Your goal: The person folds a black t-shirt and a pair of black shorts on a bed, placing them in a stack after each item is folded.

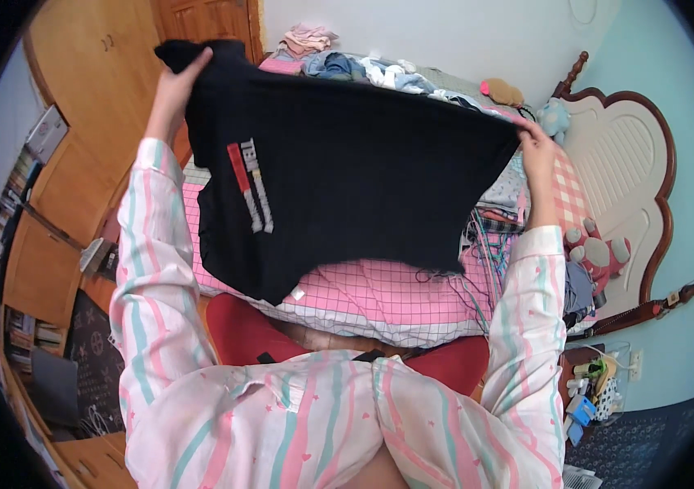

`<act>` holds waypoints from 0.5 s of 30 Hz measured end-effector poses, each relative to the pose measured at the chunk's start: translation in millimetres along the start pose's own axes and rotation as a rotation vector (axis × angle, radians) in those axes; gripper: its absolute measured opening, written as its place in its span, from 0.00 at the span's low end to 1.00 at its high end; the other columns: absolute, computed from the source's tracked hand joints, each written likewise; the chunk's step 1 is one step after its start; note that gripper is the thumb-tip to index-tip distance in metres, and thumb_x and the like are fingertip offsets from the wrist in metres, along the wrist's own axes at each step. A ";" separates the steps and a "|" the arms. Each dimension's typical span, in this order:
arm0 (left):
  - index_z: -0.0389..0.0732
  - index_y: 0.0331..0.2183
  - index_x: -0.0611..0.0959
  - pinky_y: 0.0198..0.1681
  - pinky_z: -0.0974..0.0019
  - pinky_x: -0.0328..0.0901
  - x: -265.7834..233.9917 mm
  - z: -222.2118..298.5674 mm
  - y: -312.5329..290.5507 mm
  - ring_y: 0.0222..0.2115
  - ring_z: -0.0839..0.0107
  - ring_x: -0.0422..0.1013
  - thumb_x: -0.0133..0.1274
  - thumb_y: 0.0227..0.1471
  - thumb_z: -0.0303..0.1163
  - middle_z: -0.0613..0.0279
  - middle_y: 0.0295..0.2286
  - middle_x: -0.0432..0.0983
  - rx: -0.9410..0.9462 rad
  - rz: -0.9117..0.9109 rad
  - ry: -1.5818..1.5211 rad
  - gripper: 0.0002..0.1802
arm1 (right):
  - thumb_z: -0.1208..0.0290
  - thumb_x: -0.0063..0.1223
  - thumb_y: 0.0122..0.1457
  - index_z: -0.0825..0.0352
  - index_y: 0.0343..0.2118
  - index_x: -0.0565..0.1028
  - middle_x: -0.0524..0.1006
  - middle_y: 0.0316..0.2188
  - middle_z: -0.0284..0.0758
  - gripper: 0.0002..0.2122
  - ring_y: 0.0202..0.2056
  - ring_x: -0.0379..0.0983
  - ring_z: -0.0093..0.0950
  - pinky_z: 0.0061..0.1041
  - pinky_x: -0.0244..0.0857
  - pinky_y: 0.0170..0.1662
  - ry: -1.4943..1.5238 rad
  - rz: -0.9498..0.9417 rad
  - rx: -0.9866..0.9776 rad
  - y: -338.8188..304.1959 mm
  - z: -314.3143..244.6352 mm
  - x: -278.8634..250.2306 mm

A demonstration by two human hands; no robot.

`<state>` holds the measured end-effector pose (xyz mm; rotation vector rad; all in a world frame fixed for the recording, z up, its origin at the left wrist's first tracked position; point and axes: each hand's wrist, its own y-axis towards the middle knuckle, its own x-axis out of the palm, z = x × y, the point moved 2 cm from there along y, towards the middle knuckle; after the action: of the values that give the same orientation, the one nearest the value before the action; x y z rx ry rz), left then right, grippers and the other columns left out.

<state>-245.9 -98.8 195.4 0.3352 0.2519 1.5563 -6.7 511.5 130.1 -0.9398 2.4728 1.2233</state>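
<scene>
A black T-shirt (355, 171) is stretched sideways in the air between my two hands, above the near part of the bed. Red and white printing runs down its left part, and a small white label shows at its lower edge. My left hand (172, 96) grips the shirt's upper left end, thumb on top, with a bit of cloth sticking out past it. At the upper right corner my right hand (537, 156) pinches the fabric. The top edge slopes down from left to right, while the lower part hangs loose.
Behind the shirt lies a bed with a pink checked cover (396, 297). Piled clothes (339, 67) lie along its far side, and folded clothes (500, 200) lie on the right. A plush toy (599, 251) rests by the headboard (616, 138). Wooden cabinets (90, 90) stand at left.
</scene>
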 end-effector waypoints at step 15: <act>0.39 0.26 0.88 0.42 0.66 0.67 -40.6 -63.3 -122.1 0.37 0.69 0.75 0.57 0.51 0.21 0.64 0.27 0.80 0.090 -0.779 0.316 0.07 | 0.79 0.49 0.65 0.70 0.46 0.79 0.79 0.45 0.34 0.10 0.46 0.74 0.25 0.24 0.67 0.51 0.125 -0.067 0.282 -166.0 31.4 -58.7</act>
<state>-155.5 -134.2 89.9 0.0373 0.6192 0.8186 141.4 487.8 32.6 -1.0377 2.5953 0.7888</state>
